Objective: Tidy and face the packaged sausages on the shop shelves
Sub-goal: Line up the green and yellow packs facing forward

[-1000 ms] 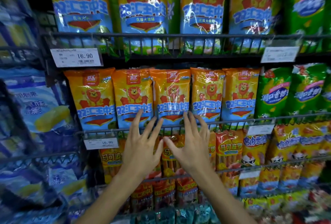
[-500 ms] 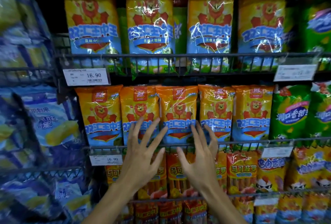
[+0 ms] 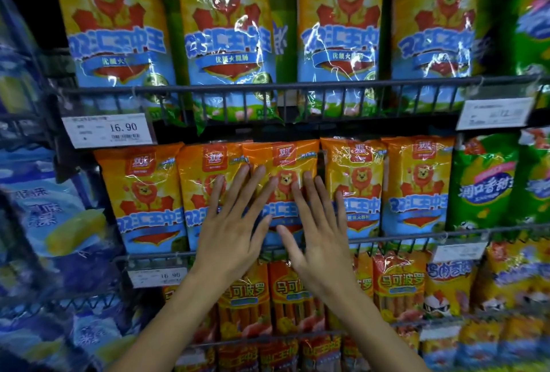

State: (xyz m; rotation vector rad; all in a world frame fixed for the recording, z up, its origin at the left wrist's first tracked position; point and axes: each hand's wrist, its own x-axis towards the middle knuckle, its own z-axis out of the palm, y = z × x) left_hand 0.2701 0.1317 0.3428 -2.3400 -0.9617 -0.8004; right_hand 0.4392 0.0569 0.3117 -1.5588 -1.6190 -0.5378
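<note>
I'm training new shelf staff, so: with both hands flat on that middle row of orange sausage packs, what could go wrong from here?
1. The left hand and right hand press flat with no grip, so the centre orange pack could slide sideways and overlap its neighbours further.
2. Only a low wire rail fronts the row; pushing near the tops may tip the packs backwards.

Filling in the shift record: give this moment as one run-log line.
left hand: flat on orange sausage packs | right hand: flat on middle pack | shelf rail: packs upright | step: facing

Wire shelves; upright sausage packs in rows
</note>
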